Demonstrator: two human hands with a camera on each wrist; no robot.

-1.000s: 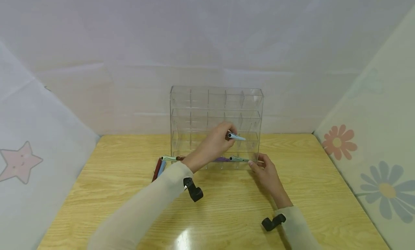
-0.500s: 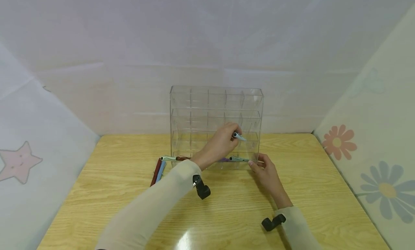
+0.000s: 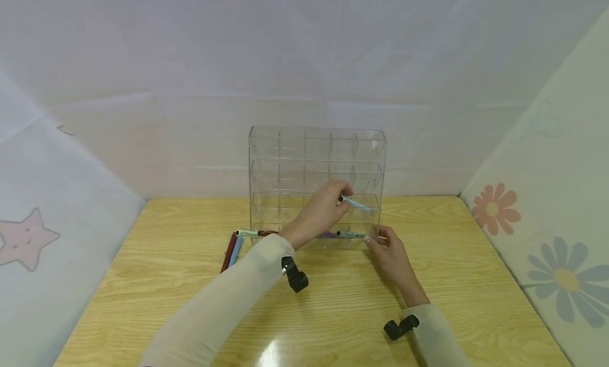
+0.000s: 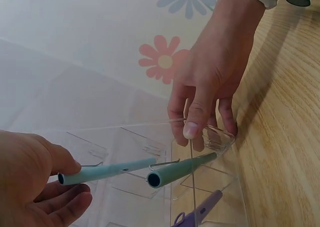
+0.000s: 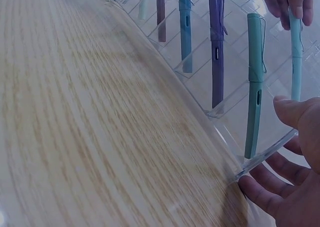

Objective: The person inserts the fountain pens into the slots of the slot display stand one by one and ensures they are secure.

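A clear acrylic rack (image 3: 304, 138) with rows of compartments stands upright on the table. My left hand (image 3: 320, 205) pinches a light blue pen (image 4: 107, 171) near its cap end, at the right side of the second row from the bottom. The pen slants, its far end at that row's right compartment. My right hand (image 3: 394, 256) grips the rack's lower right edge, thumb in front. In the bottom row stand a green pen (image 5: 255, 87), a purple pen (image 5: 217, 47), a blue pen (image 5: 185, 32), a dark red pen (image 5: 160, 14) and a pale green pen (image 3: 247, 232).
Left of the rack, a dark red pen (image 3: 229, 253) and a light blue pen (image 3: 236, 250) lie side by side on the wooden table (image 3: 333, 314). A pale cloth wall (image 3: 190, 145) hangs close behind the rack.
My left hand has shifted a little to the right with the light blue pen, whose slant has changed slightly. My right hand stays on the rack's edge.
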